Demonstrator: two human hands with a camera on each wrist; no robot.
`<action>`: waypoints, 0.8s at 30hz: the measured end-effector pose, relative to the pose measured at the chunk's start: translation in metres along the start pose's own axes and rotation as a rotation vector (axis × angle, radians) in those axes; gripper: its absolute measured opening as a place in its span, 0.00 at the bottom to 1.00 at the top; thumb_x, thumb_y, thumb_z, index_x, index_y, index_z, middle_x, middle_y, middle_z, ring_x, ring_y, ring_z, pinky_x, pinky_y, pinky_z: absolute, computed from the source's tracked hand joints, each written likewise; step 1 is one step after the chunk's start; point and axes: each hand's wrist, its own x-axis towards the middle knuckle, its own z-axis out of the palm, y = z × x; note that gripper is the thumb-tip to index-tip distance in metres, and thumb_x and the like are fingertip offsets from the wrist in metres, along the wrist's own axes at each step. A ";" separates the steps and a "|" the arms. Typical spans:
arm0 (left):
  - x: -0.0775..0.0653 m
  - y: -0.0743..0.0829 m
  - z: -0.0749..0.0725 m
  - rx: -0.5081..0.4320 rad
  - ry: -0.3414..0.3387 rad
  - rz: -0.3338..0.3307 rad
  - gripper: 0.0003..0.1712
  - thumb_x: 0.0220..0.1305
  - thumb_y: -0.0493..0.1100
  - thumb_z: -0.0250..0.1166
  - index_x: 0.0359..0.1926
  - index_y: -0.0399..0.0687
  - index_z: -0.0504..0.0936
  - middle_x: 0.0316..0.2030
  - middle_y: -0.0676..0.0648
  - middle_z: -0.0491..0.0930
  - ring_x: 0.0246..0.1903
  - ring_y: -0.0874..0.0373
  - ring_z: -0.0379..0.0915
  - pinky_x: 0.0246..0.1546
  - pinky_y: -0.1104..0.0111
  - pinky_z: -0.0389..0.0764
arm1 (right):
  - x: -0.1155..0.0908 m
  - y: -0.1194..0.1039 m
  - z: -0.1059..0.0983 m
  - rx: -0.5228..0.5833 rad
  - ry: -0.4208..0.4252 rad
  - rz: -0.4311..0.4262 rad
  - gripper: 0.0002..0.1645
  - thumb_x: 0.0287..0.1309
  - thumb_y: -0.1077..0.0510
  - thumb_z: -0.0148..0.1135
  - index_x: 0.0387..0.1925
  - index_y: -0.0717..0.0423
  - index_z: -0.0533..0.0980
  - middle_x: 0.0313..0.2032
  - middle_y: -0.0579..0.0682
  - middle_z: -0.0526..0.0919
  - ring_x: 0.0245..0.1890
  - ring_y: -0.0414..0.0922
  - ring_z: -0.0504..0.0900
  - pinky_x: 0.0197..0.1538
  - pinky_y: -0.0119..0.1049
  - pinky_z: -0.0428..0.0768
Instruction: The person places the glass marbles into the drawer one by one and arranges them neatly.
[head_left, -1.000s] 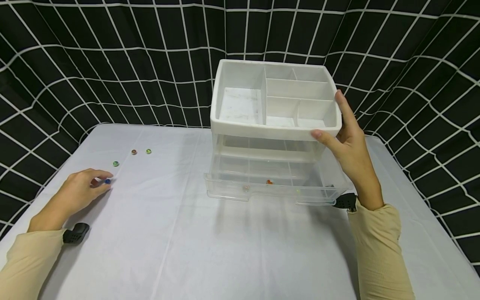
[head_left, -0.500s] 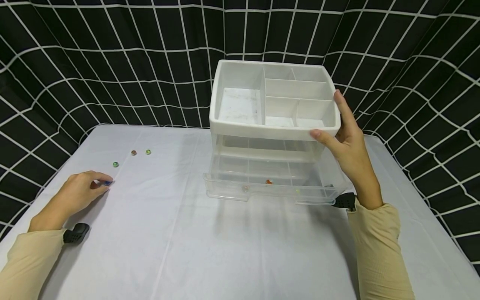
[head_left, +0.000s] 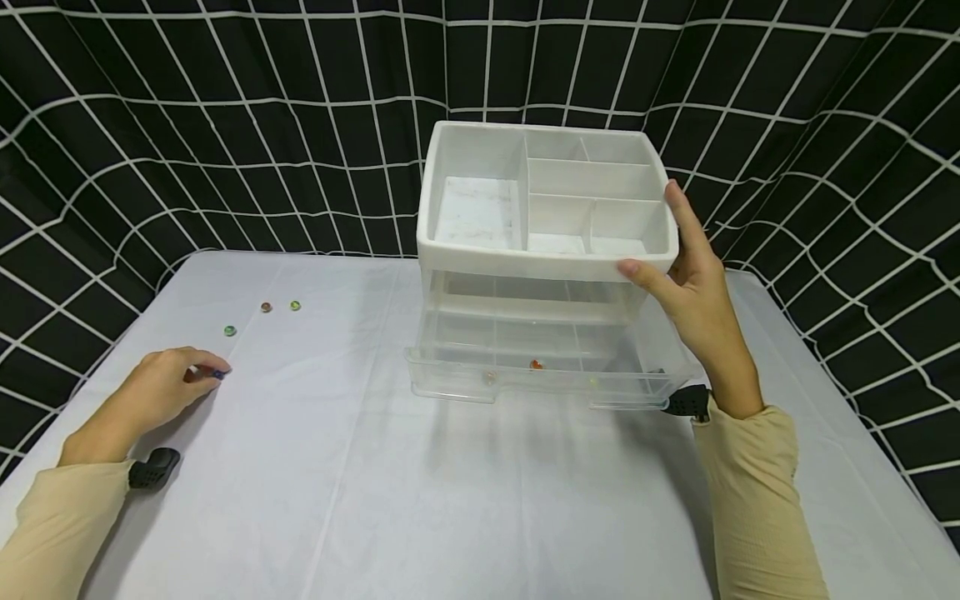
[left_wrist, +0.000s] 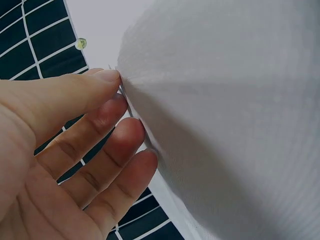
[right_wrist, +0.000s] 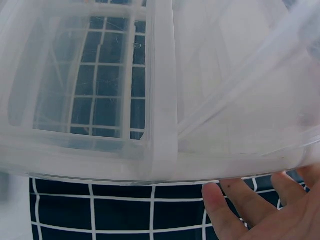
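At the left of the head view, my left hand (head_left: 165, 386) pinches a small blue glass marble (head_left: 218, 374) between thumb and fingertips, low over the white cloth. In the left wrist view the thumb and fingertips (left_wrist: 107, 76) meet at the cloth and the marble is hidden. My right hand (head_left: 701, 304) holds the right end of a white plastic organizer (head_left: 525, 260), thumb on the front rim and fingers along the side. Below its divided top, a clear drawer (head_left: 450, 379) stands pulled out, with an orange marble (head_left: 536, 364) and several fainter ones inside.
Beyond the left hand lie a green marble (head_left: 230, 331), a brownish marble (head_left: 266, 307) and a yellow-green marble (head_left: 295, 306). A white cloth (head_left: 360, 500) covers the table. Black fabric with a white grid (head_left: 300, 125) rises behind and at both sides.
The left thumb and fingers have closed around the blue marble, which showed between them before and is now mostly covered. The right hand keeps its hold on the organizer.
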 end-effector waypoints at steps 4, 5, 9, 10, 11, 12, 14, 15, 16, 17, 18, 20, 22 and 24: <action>0.000 -0.001 0.001 0.001 0.001 0.001 0.12 0.59 0.31 0.67 0.45 0.32 0.84 0.36 0.35 0.82 0.35 0.45 0.72 0.35 0.55 0.75 | 0.000 0.000 0.000 0.004 -0.002 -0.002 0.52 0.60 0.68 0.65 0.77 0.39 0.51 0.75 0.55 0.57 0.56 0.44 0.72 0.50 0.19 0.78; 0.001 -0.001 0.001 -0.001 0.000 0.002 0.12 0.59 0.31 0.67 0.45 0.32 0.84 0.36 0.35 0.82 0.35 0.45 0.72 0.35 0.54 0.75 | 0.001 0.000 0.000 0.000 -0.001 -0.002 0.52 0.60 0.68 0.66 0.77 0.39 0.51 0.75 0.55 0.57 0.56 0.44 0.72 0.50 0.19 0.78; 0.001 -0.001 0.002 -0.011 -0.019 -0.001 0.12 0.60 0.32 0.66 0.45 0.32 0.83 0.35 0.36 0.81 0.35 0.45 0.73 0.36 0.54 0.75 | 0.001 0.000 0.000 -0.008 0.000 0.001 0.53 0.59 0.68 0.66 0.77 0.38 0.51 0.75 0.54 0.57 0.57 0.45 0.72 0.50 0.19 0.78; 0.000 -0.001 0.002 -0.012 -0.023 -0.003 0.12 0.60 0.32 0.66 0.45 0.32 0.83 0.35 0.36 0.81 0.35 0.45 0.73 0.37 0.53 0.76 | 0.001 0.000 0.000 -0.011 0.001 0.002 0.53 0.59 0.68 0.66 0.77 0.38 0.51 0.75 0.54 0.57 0.57 0.45 0.72 0.50 0.19 0.78; 0.000 0.000 0.002 -0.014 -0.031 -0.006 0.12 0.61 0.32 0.65 0.46 0.32 0.83 0.35 0.36 0.81 0.35 0.45 0.72 0.37 0.53 0.76 | 0.001 0.000 0.000 -0.016 0.002 0.004 0.53 0.59 0.68 0.66 0.77 0.38 0.51 0.75 0.53 0.57 0.57 0.45 0.72 0.50 0.19 0.78; 0.000 0.000 0.002 -0.011 -0.032 -0.006 0.12 0.61 0.32 0.65 0.46 0.32 0.83 0.34 0.37 0.81 0.35 0.45 0.72 0.36 0.54 0.75 | 0.001 0.000 0.000 -0.023 0.002 0.005 0.53 0.59 0.68 0.66 0.77 0.38 0.51 0.75 0.53 0.57 0.57 0.45 0.72 0.50 0.19 0.78; -0.001 0.001 0.001 -0.003 -0.028 -0.004 0.12 0.61 0.33 0.65 0.46 0.32 0.83 0.34 0.38 0.81 0.35 0.46 0.72 0.37 0.54 0.75 | 0.001 0.000 0.000 -0.038 0.003 0.008 0.53 0.60 0.67 0.66 0.77 0.37 0.50 0.75 0.53 0.58 0.57 0.45 0.73 0.50 0.19 0.78; -0.001 0.002 0.001 0.001 -0.021 -0.001 0.12 0.61 0.33 0.65 0.46 0.33 0.83 0.34 0.38 0.82 0.35 0.46 0.73 0.37 0.54 0.75 | 0.001 -0.001 0.000 -0.048 0.004 0.009 0.53 0.60 0.67 0.66 0.77 0.37 0.50 0.75 0.53 0.58 0.57 0.45 0.73 0.50 0.18 0.78; -0.001 0.002 0.001 0.003 -0.015 0.002 0.12 0.61 0.33 0.65 0.46 0.33 0.83 0.34 0.37 0.82 0.35 0.46 0.73 0.37 0.53 0.76 | 0.001 -0.001 0.000 -0.058 0.004 0.010 0.53 0.60 0.67 0.66 0.77 0.37 0.50 0.75 0.53 0.58 0.57 0.45 0.73 0.50 0.18 0.78; -0.001 0.003 0.001 0.002 -0.012 0.004 0.12 0.61 0.33 0.65 0.46 0.33 0.83 0.34 0.37 0.82 0.35 0.45 0.73 0.38 0.51 0.76 | 0.001 -0.001 0.000 -0.063 0.005 0.011 0.53 0.60 0.67 0.66 0.77 0.36 0.50 0.75 0.53 0.58 0.57 0.44 0.73 0.50 0.18 0.78; -0.001 0.003 0.001 0.004 -0.005 0.006 0.12 0.61 0.34 0.66 0.46 0.34 0.83 0.35 0.36 0.83 0.36 0.45 0.74 0.38 0.50 0.76 | 0.001 -0.001 0.000 -0.066 0.005 0.012 0.53 0.60 0.66 0.66 0.77 0.36 0.50 0.75 0.53 0.58 0.57 0.44 0.73 0.50 0.18 0.78; -0.002 0.005 0.002 0.002 0.010 0.013 0.13 0.61 0.33 0.66 0.46 0.34 0.84 0.36 0.35 0.83 0.37 0.44 0.75 0.39 0.47 0.76 | 0.001 -0.001 0.000 -0.062 0.005 0.012 0.53 0.60 0.67 0.66 0.77 0.36 0.50 0.75 0.53 0.58 0.57 0.44 0.73 0.50 0.18 0.78; -0.002 0.006 0.002 0.003 0.031 0.026 0.13 0.60 0.34 0.66 0.46 0.35 0.84 0.36 0.35 0.84 0.36 0.44 0.76 0.39 0.47 0.76 | 0.001 -0.001 0.000 -0.049 0.004 0.011 0.53 0.60 0.67 0.66 0.77 0.37 0.50 0.75 0.53 0.58 0.56 0.45 0.73 0.50 0.18 0.78; -0.002 0.007 0.002 0.006 0.052 0.040 0.13 0.60 0.34 0.67 0.46 0.35 0.84 0.34 0.36 0.84 0.35 0.45 0.76 0.37 0.49 0.76 | 0.001 -0.001 0.000 -0.041 0.003 0.009 0.53 0.60 0.67 0.66 0.77 0.37 0.50 0.75 0.53 0.58 0.56 0.45 0.73 0.50 0.18 0.78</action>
